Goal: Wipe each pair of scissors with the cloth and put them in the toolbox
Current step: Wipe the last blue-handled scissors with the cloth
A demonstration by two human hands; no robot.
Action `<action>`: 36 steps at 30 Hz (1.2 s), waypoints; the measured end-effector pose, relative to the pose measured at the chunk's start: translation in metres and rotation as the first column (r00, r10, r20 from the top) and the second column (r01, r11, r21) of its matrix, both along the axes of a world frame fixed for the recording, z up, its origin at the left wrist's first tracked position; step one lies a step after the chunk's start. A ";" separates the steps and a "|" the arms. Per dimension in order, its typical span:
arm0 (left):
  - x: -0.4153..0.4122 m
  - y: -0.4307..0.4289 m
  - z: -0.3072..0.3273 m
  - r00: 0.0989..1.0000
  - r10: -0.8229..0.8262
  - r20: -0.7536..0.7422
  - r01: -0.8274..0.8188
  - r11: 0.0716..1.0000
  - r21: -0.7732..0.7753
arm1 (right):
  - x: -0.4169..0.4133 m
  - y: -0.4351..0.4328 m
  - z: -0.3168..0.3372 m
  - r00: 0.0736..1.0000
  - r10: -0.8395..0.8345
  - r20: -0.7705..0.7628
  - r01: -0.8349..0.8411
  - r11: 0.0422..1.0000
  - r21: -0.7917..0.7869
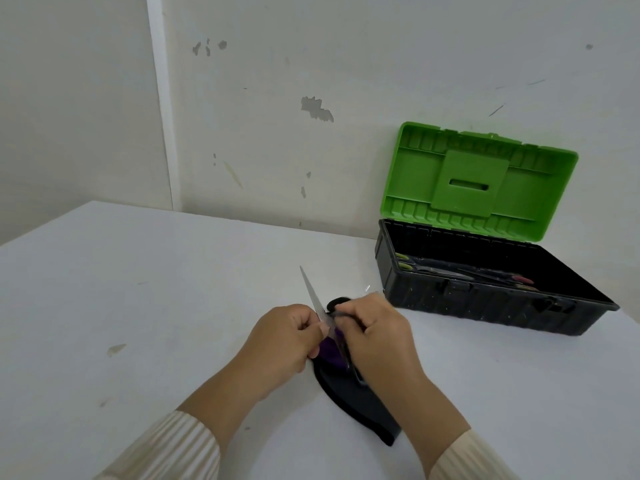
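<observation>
I observe my left hand (277, 336) in a closed grip on the purple-handled scissors (317, 301), blade raised over the counter (138, 306). My right hand (372, 332) pinches the black cloth (349, 393) against them. The toolbox (485, 292) stands open nearby, other scissors inside.

No readable text, labels or numbers on anything visible.

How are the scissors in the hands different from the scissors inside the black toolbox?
The purple-handled scissors are held above the white table, blade pointing up and away; the scissors in the green-lidded black toolbox, lie flat. The held pair touches the black cloth; the stored ones do not. Both have metal blades.
</observation>
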State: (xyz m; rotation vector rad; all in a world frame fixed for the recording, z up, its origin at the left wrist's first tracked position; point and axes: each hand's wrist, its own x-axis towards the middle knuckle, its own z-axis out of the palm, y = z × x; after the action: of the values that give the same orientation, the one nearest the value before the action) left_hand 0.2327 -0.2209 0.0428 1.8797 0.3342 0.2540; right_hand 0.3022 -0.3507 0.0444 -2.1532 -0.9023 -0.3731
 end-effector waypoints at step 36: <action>-0.008 0.019 0.015 0.999 -0.008 -0.046 -0.004 0.966 -0.257 | -0.008 -0.021 0.019 0.953 0.134 -0.273 -0.216 0.931 -0.296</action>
State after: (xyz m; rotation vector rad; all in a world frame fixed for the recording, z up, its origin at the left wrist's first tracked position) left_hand 0.2245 -0.2015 0.0581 1.6311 0.3787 0.1577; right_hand 0.2944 -0.3714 0.0636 -2.3214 -1.0578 0.1459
